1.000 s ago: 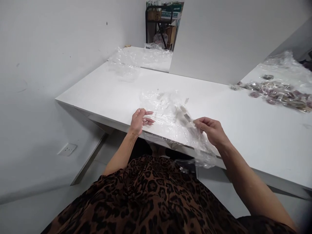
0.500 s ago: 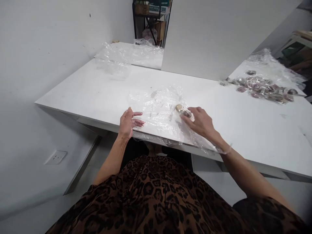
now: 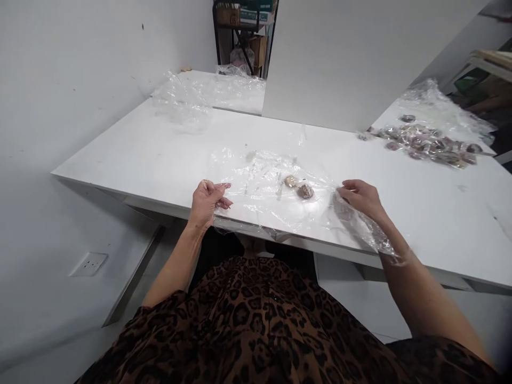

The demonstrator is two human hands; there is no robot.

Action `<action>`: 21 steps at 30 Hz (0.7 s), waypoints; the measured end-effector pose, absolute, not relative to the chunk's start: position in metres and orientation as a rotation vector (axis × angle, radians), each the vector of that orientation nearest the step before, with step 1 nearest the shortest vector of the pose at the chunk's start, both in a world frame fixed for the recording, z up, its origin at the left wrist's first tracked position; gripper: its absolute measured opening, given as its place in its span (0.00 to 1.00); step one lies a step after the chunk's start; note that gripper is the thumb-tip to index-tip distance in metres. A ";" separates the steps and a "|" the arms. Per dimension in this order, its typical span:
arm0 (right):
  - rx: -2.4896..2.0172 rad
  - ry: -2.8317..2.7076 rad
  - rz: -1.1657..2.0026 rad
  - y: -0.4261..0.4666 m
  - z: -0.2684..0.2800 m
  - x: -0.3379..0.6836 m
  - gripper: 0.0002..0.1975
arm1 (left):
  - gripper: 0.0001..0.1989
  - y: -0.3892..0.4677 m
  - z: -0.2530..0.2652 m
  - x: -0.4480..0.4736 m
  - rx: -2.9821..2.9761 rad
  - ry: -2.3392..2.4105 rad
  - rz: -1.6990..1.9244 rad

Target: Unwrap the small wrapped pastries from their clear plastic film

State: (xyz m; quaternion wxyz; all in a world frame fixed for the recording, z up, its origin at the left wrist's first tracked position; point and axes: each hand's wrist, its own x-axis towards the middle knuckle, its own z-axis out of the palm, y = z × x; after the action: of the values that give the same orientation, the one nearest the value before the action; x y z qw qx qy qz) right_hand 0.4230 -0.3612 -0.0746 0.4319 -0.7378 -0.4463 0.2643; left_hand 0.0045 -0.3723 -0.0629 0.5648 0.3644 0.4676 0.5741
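A clear plastic film is spread over the front of the white worktop, and it is gripped at its left side by the left hand and at its right side by the right hand. Between them, a beige piece and a dark brown piece are seen side by side; whether they are covered by the film cannot be told.

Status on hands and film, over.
Left hand at clear film; right hand pinching its right side. Two small lumps between hands. Wrapped pieces apart, farther right.
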 end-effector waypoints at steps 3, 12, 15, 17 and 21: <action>-1.660 -1.072 0.428 -0.370 -0.062 0.430 0.10 | 0.20 -0.365 -0.051 0.006 0.894 1.087 1.366; -1.421 -1.656 0.592 -0.375 -0.034 0.351 0.20 | 0.15 -0.327 0.026 0.048 1.077 1.069 1.363; -1.400 -1.581 0.662 -0.362 -0.060 0.346 0.22 | 0.13 -0.313 0.068 0.081 1.154 1.030 1.357; -1.381 -1.419 0.732 -0.357 -0.075 0.353 0.23 | 0.11 -0.305 0.097 0.105 1.231 1.007 1.341; -1.372 -1.088 0.816 -0.355 -0.087 0.372 0.21 | 0.13 -0.296 0.146 0.144 1.376 0.876 1.345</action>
State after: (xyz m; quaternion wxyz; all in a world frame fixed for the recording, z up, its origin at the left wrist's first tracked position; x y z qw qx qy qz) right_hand 0.3720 -0.3545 -0.0870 0.5687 -0.5842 -0.4632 0.3475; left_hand 0.1444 -0.2961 0.1456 0.4914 0.5670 0.3608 0.5540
